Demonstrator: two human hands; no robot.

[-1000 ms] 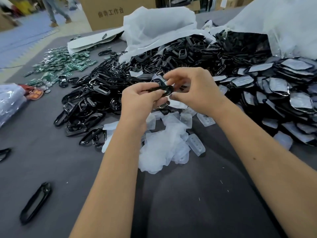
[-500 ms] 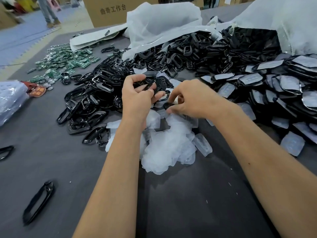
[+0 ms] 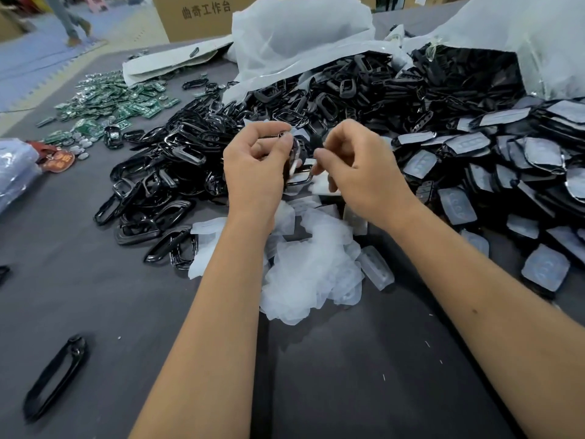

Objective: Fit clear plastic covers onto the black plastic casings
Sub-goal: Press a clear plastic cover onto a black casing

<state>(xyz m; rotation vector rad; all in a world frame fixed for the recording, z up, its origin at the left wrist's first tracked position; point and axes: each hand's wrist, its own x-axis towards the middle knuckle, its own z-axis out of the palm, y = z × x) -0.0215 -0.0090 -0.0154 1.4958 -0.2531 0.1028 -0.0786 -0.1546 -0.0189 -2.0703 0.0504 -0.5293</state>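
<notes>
The left hand (image 3: 256, 163) pinches a black casing (image 3: 296, 171). The right hand (image 3: 357, 166) has curled fingers right next to it; I cannot tell what it pinches. Line the cover up first, then push the edges in. Clear covers (image 3: 310, 267) lie below on the grey surface (image 3: 95, 296). Boxes (image 3: 196, 14) stand behind.
</notes>
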